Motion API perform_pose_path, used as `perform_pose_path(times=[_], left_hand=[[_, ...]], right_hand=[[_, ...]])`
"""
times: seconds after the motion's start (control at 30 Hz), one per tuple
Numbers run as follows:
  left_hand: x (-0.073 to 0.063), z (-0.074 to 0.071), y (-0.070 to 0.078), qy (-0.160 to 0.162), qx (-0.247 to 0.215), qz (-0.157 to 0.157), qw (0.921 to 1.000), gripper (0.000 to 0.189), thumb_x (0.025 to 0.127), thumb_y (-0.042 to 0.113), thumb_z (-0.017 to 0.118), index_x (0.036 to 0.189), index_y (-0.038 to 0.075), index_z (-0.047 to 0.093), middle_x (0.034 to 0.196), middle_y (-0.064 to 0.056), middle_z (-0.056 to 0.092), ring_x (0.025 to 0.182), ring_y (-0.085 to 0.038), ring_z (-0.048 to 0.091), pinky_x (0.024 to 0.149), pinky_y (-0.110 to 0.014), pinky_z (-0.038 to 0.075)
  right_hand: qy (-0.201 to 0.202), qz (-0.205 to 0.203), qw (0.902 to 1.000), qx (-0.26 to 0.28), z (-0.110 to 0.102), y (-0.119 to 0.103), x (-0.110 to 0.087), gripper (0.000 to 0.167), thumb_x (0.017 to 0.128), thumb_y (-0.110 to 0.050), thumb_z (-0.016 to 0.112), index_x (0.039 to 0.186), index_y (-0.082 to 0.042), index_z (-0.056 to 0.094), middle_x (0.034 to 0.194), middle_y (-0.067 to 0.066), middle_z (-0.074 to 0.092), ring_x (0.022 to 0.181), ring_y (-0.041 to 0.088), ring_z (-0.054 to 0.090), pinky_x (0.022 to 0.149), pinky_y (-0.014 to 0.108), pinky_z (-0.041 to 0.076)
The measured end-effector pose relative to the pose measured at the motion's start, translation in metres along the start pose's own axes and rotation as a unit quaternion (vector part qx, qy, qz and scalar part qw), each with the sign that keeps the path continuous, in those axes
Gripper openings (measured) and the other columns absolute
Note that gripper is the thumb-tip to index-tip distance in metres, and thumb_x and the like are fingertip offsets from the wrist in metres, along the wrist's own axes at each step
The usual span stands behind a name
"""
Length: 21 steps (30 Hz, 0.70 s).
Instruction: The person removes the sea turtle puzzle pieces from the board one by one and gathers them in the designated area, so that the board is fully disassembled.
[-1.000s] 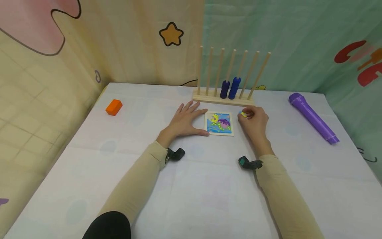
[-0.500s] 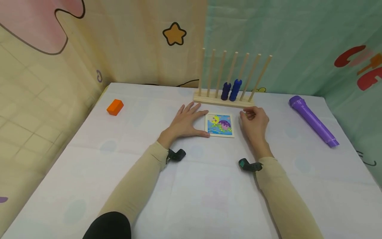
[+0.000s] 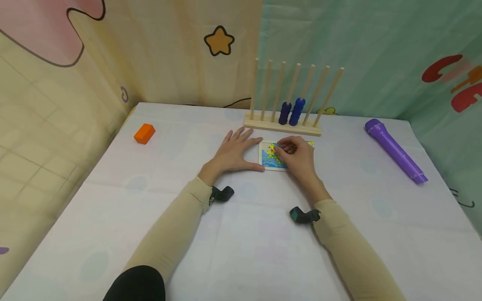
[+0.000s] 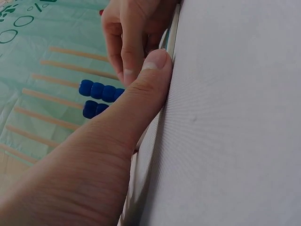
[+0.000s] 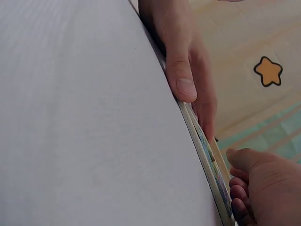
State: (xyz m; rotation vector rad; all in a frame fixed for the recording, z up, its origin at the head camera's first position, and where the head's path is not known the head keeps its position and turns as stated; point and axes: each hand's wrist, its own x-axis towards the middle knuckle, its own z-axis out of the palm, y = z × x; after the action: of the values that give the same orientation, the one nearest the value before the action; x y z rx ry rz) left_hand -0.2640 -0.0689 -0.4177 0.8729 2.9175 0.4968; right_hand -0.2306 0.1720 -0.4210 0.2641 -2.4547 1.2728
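A small picture puzzle in a pale wooden frame (image 3: 276,169) lies flat on the table, with a yellow creature on blue. My left hand (image 3: 235,154) spreads its fingers and thumb along the frame's left side. In the left wrist view, its thumb (image 4: 150,70) rests by the frame's edge. My right hand (image 3: 299,156) bends over the right part of the puzzle and hides it. Its fingers (image 5: 240,190) are curled, thumb and forefinger near the picture; whether they pinch a piece is hidden. A small yellow piece (image 3: 311,143) shows just beyond this hand.
Behind the puzzle stands a wooden peg rack (image 3: 282,125) with upright rods and blue beads (image 3: 297,112) on two of them. An orange block (image 3: 144,133) lies at the left and a purple tube (image 3: 395,150) at the right. Curtains hang behind the table.
My right hand has moved left from beside the frame to over the puzzle, uncovering the yellow piece at its earlier place. My left hand has stayed at the frame.
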Motion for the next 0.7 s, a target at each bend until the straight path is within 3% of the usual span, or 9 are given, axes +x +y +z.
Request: perform_pose_path(times=[0.43,0.7], left_hand=[[-0.0006,-0.0014,0.0002,0.001,-0.008,-0.001,1.0,0.104,0.078,0.081,0.073,0.164,0.035,0.038,0.177,-0.006,0.018,0.166,-0.032,0.004,0.133,-0.056,-0.001],[0.0004,0.0007,-0.0003,0.0,-0.001,-0.002,1.0,0.104,0.078,0.083,0.071,0.164,0.036,0.037,0.178,-0.005,0.017,0.166,-0.031,0.002,0.133,-0.056,-0.002]], right_hand=[[-0.045,0.007,0.9983,-0.038,0.0,-0.002,-0.0008,0.027,0.091,-0.018,0.085,0.111,-0.001,0.076,0.104,0.016,0.071,0.09,0.028,0.061,0.079,0.029,0.046],[-0.037,-0.001,0.9982,-0.048,0.0017,-0.0011,0.0,0.025,0.091,-0.016,0.085,0.108,-0.001,0.077,0.1,0.016,0.069,0.088,0.028,0.062,0.078,0.029,0.047]])
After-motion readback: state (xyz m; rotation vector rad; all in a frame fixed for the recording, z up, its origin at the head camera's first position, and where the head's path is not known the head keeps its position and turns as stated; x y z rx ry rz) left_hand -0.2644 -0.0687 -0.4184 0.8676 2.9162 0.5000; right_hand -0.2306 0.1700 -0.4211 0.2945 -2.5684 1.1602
